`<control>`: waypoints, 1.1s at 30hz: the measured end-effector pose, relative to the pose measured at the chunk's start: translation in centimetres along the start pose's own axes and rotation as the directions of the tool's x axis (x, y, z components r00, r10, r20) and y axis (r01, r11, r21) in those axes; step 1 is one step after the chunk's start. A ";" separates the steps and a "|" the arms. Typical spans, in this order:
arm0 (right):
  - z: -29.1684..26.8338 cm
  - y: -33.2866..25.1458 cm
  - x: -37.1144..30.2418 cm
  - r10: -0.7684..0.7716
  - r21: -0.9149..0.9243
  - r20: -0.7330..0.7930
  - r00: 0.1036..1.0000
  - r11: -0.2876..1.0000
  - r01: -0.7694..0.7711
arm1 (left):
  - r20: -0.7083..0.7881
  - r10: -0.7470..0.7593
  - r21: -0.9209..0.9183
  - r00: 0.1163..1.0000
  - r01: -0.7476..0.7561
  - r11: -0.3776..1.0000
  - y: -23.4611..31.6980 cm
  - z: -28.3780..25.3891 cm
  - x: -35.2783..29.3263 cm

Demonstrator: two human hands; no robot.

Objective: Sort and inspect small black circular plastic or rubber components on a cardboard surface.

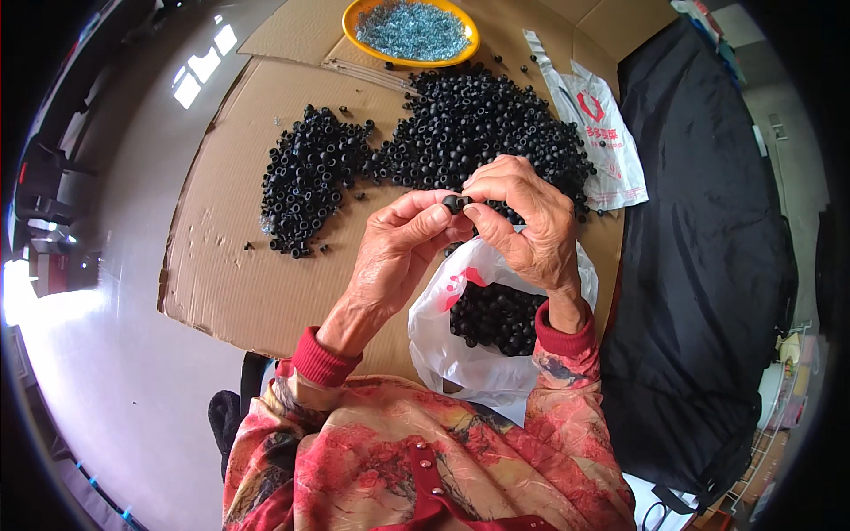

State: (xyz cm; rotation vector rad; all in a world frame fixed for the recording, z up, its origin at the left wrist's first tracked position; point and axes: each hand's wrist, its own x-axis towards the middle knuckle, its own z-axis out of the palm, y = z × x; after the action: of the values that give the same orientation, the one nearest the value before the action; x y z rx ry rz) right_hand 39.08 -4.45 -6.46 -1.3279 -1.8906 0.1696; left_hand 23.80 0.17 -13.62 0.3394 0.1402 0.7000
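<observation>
My left hand (403, 239) pinches a small round black plastic piece (452, 204) between thumb and forefinger. From the other side, my right hand (529, 221) grips a small black ring-like part (466, 202), its end touching the round piece. Whether the two are joined cannot be told. Beyond my hands lies a big heap of small black parts (482, 115), and a smaller heap of hollow black ones (305, 177) spreads to its left. Below my right hand, an open white plastic bag (434, 332) holds many round black pieces (496, 319).
Flattened cardboard (230, 257) lies under the heaps. A yellow bowl (474, 49) of small clear bluish pieces stands at the far edge. To the right are a flat white plastic bag with red print (620, 150) and a large black cloth cover (699, 257).
</observation>
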 end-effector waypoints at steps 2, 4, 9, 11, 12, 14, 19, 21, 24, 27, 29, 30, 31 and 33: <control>0.0 -0.3 0.0 -0.006 -0.027 0.010 1.000 1.000 0.006 | -0.021 0.003 0.022 1.000 -0.003 1.000 0.1 0.1 -0.1; 0.0 -0.6 0.1 -0.017 -0.055 0.020 1.000 0.998 0.018 | -0.019 0.025 0.036 1.000 -0.024 0.999 -0.1 0.0 -0.1; -0.2 -1.1 0.3 -0.059 -0.147 0.002 0.998 0.987 0.058 | -0.061 0.061 0.077 0.996 -0.056 0.995 -0.4 0.6 -0.2; -0.3 -0.8 0.1 -0.052 -0.145 0.001 0.999 0.988 0.051 | -0.077 0.042 0.127 0.996 -0.032 0.991 -0.4 0.7 -0.2; -0.2 -0.8 0.1 -0.042 -0.137 -0.001 0.999 0.990 0.042 | -0.074 0.042 0.127 0.996 -0.032 0.991 -0.4 0.6 -0.3; -0.3 -1.0 0.2 -0.011 -0.139 0.021 1.000 0.990 0.014 | -0.072 -0.034 0.034 0.997 0.037 0.999 -0.3 0.4 -0.3; -0.7 -1.2 0.3 0.050 -0.134 0.052 0.997 0.990 -0.043 | -0.054 -0.105 -0.096 0.993 0.100 0.990 -0.4 0.7 -0.3; -0.5 -0.8 0.2 0.041 -0.085 0.013 0.999 0.996 -0.039 | -0.038 -0.121 -0.148 0.992 0.114 0.982 -0.5 0.7 -0.2; -0.6 -0.5 0.1 0.057 -0.087 0.022 0.998 0.995 -0.054 | -0.065 -0.175 -0.173 0.982 0.161 0.972 -0.6 1.0 -0.2; -0.8 -0.5 0.0 0.087 -0.064 0.016 0.996 0.994 -0.086 | -0.067 -0.197 -0.177 0.978 0.183 0.967 -0.6 1.4 -0.3; -0.7 -0.5 0.1 0.086 -0.044 0.031 0.996 0.995 -0.085 | -0.102 -0.210 -0.174 0.972 0.191 0.966 -0.5 1.7 -0.7; -0.9 -0.2 0.0 0.089 -0.022 0.041 0.995 0.996 -0.088 | -0.100 -0.219 -0.171 0.971 0.201 0.965 -0.6 1.7 -0.5; -1.0 0.0 -0.1 0.121 0.009 0.049 0.991 0.993 -0.121 | -0.097 -0.233 -0.178 0.968 0.213 0.961 -0.8 1.6 -0.4; -1.1 0.2 -0.4 0.143 0.023 0.046 0.989 0.989 -0.144 | -0.093 -0.249 -0.183 0.964 0.230 0.956 -0.9 1.6 -0.4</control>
State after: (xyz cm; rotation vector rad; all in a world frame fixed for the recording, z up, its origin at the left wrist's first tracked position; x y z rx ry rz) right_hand 40.02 -5.08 -6.04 -1.4536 -1.8232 0.2984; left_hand 24.44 -1.11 -12.45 0.1140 0.2252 0.4861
